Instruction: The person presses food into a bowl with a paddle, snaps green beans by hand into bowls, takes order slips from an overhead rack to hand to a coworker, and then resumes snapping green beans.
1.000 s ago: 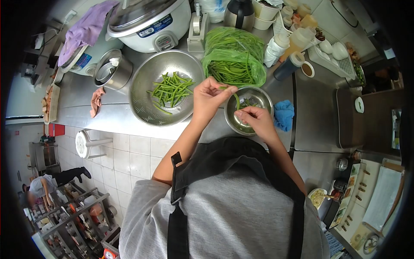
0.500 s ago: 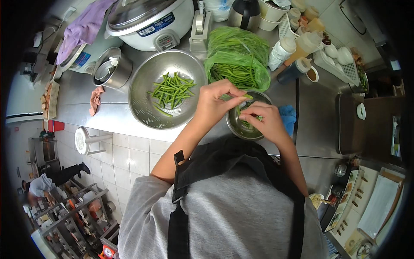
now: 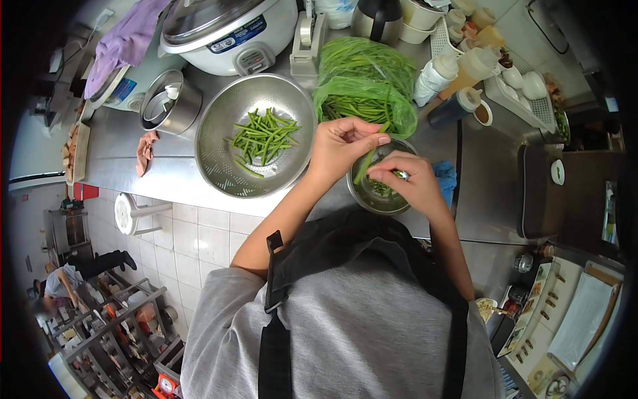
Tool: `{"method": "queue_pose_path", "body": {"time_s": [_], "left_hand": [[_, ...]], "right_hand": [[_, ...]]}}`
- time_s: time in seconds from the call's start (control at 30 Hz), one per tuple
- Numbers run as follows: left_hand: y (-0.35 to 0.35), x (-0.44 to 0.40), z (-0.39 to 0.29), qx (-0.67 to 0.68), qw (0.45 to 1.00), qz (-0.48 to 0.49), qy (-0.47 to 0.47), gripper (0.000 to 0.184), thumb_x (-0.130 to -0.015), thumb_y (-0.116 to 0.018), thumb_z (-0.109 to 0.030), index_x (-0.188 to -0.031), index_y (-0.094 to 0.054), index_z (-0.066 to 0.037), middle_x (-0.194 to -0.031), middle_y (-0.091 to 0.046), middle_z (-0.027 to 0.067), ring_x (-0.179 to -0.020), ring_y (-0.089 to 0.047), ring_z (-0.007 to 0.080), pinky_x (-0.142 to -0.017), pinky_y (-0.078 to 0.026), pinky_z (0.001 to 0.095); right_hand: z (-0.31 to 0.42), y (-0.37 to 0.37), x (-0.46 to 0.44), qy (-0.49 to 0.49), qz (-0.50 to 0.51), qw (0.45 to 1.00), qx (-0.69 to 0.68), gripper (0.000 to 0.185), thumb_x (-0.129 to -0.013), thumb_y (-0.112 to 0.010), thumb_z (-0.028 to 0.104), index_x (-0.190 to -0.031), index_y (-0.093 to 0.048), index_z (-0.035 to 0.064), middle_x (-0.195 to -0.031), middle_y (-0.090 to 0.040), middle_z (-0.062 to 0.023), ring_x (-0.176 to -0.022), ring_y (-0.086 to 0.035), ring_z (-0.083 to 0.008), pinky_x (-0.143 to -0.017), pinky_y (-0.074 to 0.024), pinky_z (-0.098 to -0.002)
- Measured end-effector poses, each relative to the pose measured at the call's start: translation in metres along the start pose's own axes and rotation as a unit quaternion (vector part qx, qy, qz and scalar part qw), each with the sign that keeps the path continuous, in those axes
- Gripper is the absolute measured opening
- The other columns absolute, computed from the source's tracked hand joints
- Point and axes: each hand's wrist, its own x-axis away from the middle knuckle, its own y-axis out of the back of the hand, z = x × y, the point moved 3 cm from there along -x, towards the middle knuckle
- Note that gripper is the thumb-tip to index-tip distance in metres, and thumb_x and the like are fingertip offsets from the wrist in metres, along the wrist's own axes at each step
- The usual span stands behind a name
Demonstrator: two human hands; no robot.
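My left hand (image 3: pixel 347 147) pinches a long green bean (image 3: pixel 365 165) that slants down over a small metal bowl (image 3: pixel 359 197). The fingers of my right hand (image 3: pixel 407 178) are closed in a pinch at the bean's lower end, also above this bowl. Small green bits lie in the bowl, partly hidden by my right hand. Just behind my hands sits an open green plastic bag (image 3: pixel 367 61) full of green beans. To the left, a large perforated metal colander (image 3: pixel 219 156) holds a pile of green beans (image 3: pixel 264 136).
A rice cooker (image 3: pixel 232 40), a metal pot (image 3: pixel 186 110) and a tape dispenser (image 3: pixel 308 46) stand behind the colander. Squeeze bottles (image 3: pixel 458 106) line the back right. A blue cloth (image 3: pixel 444 179) lies right of the bowl. Another person (image 3: pixel 66 282) is far left near a rack.
My left hand has shifted slightly toward the right and now shows a longer bean stretching down between the hands. My right hand stays over the bowl, its fingers turned a little.
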Motion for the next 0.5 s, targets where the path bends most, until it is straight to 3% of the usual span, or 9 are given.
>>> {"method": "queue_pose_path", "body": {"time_s": [0.13, 0.23, 0.33, 0.43, 0.5], "left_hand": [[0.001, 0.006, 0.004, 0.003, 1.000, -0.007, 0.017, 0.011, -0.084, -0.066, 0.006, -0.094, -0.067, 0.002, -0.090, -0.071, 0.0111, -0.081, -0.068, 0.0131, -0.074, -0.054, 0.0241], [0.022, 0.010, 0.008, -0.031, 0.999, -0.029, 0.005, 0.013, -0.085, -0.066, 0.002, -0.098, -0.066, 0.002, -0.091, -0.071, 0.0105, -0.080, -0.067, 0.0121, -0.074, -0.053, 0.0242], [0.053, 0.010, 0.015, -0.054, 0.997, -0.057, 0.029, 0.015, -0.088, -0.065, -0.002, -0.103, -0.063, 0.001, -0.089, -0.069, 0.0067, -0.079, -0.064, 0.0093, -0.074, -0.052, 0.0233], [0.063, 0.010, 0.016, -0.099, 0.991, -0.081, 0.031, 0.017, -0.089, -0.064, -0.005, -0.104, -0.061, 0.000, -0.076, -0.063, -0.0010, -0.068, -0.057, 0.0063, -0.065, -0.047, 0.0210], [0.065, 0.009, 0.023, -0.132, 0.988, -0.079, 0.005, 0.017, -0.087, -0.065, -0.007, -0.103, -0.062, -0.001, -0.070, -0.060, -0.0019, -0.065, -0.056, 0.0057, -0.062, -0.046, 0.0218]], "right_hand": [[-0.011, 0.007, 0.002, -0.067, -0.130, 0.989, 0.001, 0.014, -0.081, -0.069, 0.008, -0.094, -0.071, 0.0030, -0.088, -0.068, -0.0085, -0.079, -0.065, -0.0167, -0.073, -0.0498, -0.0277], [-0.023, 0.012, 0.006, 0.007, -0.078, 0.995, 0.064, 0.019, -0.080, -0.073, 0.014, -0.095, -0.070, 0.0028, -0.088, -0.068, -0.0097, -0.077, -0.065, -0.0186, -0.073, -0.0511, -0.0294], [-0.043, 0.011, 0.012, 0.144, -0.022, 0.959, 0.242, 0.023, -0.078, -0.074, 0.018, -0.095, -0.070, 0.0036, -0.086, -0.068, -0.0101, -0.075, -0.066, -0.0208, -0.071, -0.0520, -0.0316], [-0.045, 0.016, -0.002, -0.047, -0.133, 0.974, 0.177, 0.024, -0.077, -0.074, 0.020, -0.096, -0.071, 0.0053, -0.083, -0.068, -0.0096, -0.071, -0.066, -0.0226, -0.070, -0.0528, -0.0328], [-0.051, 0.020, -0.019, -0.093, -0.146, 0.964, 0.200, 0.022, -0.077, -0.074, 0.019, -0.094, -0.072, 0.0056, -0.081, -0.068, -0.0099, -0.070, -0.066, -0.0236, -0.068, -0.0530, -0.0330]]}}
